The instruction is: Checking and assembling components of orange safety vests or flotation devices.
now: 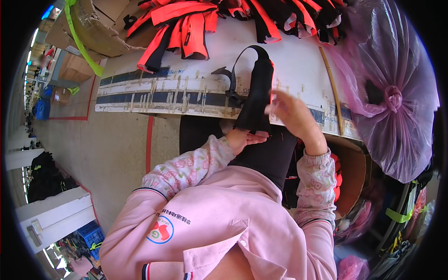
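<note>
A long black fabric piece (pixel 257 88) with an orange edge lies across the front of the worktable, its lower end reaching past the table edge toward my lap. A thin black strap (pixel 236 65) loops off its upper end and trails along its left side. At the lower end is my left hand (pixel 242 139), its fingers under the fabric; the thumb is hidden, and the hand appears to grip that end. My right hand (pixel 295 114) is raised by the piece's right edge, fingers bent and apart. Whether its fingertips touch the fabric I cannot tell.
Orange and black fabric pieces (pixel 191 28) are heaped along the table's (pixel 186 103) far side. A cardboard box (pixel 105 28) stands far left. A wooden stick (pixel 330 88) lies on the right, beside a knotted purple plastic bag (pixel 396 121). Another open carton (pixel 352 168) sits below the table.
</note>
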### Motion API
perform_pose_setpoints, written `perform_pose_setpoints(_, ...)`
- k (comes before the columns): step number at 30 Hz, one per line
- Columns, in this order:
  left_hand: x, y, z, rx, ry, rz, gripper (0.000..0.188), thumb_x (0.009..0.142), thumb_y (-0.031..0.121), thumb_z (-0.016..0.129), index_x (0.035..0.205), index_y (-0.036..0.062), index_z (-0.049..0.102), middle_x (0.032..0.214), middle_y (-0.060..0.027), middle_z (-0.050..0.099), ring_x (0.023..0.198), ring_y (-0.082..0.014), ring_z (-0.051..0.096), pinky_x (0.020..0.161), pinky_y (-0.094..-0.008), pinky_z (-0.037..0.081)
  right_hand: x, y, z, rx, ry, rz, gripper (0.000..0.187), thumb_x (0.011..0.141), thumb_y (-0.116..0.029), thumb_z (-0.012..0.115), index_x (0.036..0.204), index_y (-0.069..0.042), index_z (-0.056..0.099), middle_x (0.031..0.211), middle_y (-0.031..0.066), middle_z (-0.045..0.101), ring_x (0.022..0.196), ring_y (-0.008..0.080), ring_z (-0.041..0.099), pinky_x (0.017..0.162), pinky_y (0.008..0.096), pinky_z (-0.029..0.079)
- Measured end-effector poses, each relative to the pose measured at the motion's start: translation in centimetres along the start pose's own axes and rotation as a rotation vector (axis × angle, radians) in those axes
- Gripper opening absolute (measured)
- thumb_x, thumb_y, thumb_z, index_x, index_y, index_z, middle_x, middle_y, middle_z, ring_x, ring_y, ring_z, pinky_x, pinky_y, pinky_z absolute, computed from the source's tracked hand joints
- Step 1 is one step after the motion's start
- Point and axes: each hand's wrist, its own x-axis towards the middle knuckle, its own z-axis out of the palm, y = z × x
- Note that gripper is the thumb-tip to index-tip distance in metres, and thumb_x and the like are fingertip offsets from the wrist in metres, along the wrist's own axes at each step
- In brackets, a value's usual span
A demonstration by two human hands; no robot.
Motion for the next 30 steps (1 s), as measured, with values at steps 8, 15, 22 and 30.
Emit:
perform_pose_setpoints(8,0.1,-0.6,2.4,0.062,0.095,0.044,0.03,0.094,0.012,0.029,0.12,0.0031,0.042,0.106,-0.0211,0.058,0.088,-0.0318,0.063,0.083,-0.0406,0.05,5.7,3.5,7.3,-0.636,0.443,-0.346,0.077,0.083,-0.051,0.047,0.134,0.003,0.027,0.14,0.0206,0.025,0.133,0.0317,0.018,0.107,0.0445,0.016)
perform_pose_setpoints(15,1.0,-1.3,-0.1,0.137,-0.081,0.038,0.03,0.093,0.012,0.032,0.121,0.003,0.04,0.108,-0.0192,0.056,0.09,-0.0329,0.061,0.084,-0.045,0.049,6.3,4.1,8.0,-0.687,0.401,-0.314,0.081,0.082,-0.055,0.045,0.136,0.001,0.025,0.142,0.0186,0.023,0.134,0.0289,0.017,0.107,0.0472,0.013)
perform_pose_setpoints(22,1.1,-0.7,0.3,0.043,-0.029,-0.006,0.029,0.093,0.012,0.035,0.118,-0.0009,0.043,0.104,-0.0208,0.059,0.089,-0.0327,0.062,0.081,-0.0423,0.052,6.2,4.0,6.8,-0.615,0.423,-0.337,0.069,0.082,-0.046,0.052,0.133,-0.003,0.033,0.139,0.0179,0.031,0.132,0.0295,0.022,0.106,0.0444,0.019)
perform_pose_setpoints(30,0.8,-0.6,0.6,-0.003,-0.065,-0.015,0.029,0.093,0.022,0.043,0.113,0.0018,0.051,0.103,-0.0174,0.06,0.088,-0.0275,0.063,0.085,-0.04,0.049,-2.4,13.2,-6.2,-0.783,0.652,0.617,0.025,0.081,-0.016,0.055,0.105,-0.009,0.054,0.101,0.0148,0.056,0.093,0.0338,0.055,0.076,0.0443,0.046)
